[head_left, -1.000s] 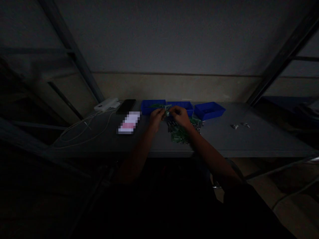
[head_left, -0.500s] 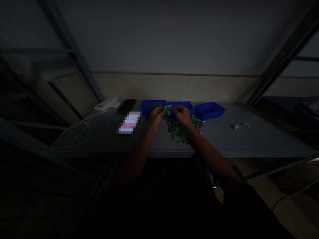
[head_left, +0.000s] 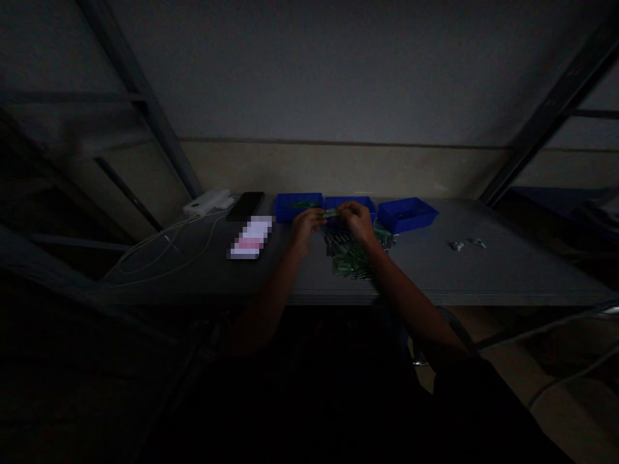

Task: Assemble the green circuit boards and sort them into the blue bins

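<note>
A small green and clear piece is stretched between my two hands, above the front of the middle blue bin. My left hand pinches its left end. My right hand has its fingers closed at the right end. Below and beside my right hand lies a pile of green packets and metal pieces on the grey table. The left blue bin has green pieces in it. Dark contents, too dim to make out, sit in the right blue bin.
On the left of the table are a lit phone, a black flat object, a white device and loose white cables. Two small white items lie on the right. Metal posts stand at both sides.
Both hands have come closer together around the green piece, which now lies level between them; before, it was more upright in my left fingers. The bins and pile look the same.
</note>
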The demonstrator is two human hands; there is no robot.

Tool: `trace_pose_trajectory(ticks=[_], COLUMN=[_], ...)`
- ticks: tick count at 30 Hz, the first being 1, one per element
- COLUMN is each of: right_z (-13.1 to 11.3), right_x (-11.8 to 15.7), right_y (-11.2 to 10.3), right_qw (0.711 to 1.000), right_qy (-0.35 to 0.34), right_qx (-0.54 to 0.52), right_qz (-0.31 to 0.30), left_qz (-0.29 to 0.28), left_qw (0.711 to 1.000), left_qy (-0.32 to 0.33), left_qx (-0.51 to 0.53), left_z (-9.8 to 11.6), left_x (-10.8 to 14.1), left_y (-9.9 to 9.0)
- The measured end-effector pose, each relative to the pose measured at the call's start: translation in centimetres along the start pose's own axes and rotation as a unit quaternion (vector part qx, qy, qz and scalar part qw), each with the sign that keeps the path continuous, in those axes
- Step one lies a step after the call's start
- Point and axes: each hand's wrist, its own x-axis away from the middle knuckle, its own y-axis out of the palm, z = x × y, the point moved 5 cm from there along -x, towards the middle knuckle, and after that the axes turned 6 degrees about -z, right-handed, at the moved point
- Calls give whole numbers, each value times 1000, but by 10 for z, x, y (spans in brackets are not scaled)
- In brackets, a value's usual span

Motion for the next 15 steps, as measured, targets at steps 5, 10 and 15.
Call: trace_pose_trajectory(ticks=[5,10,15], right_z=[-4,-11,-12], right_x=[1,5,7], right_y=[-1,2,5], right_qw=[999,994,988], right_qy=[-30,-43,-37], right_qx=[36,100,148], right_qz=[15,11,-4], left_qz=[11,27,-42], left_qw=[1000,1000,998], left_qy=[-4,-5,39], left_qx=[9,7,-19], left_z=[0,-7,-6], left_x=[0,-3,-2], left_y=[0,-1,5])
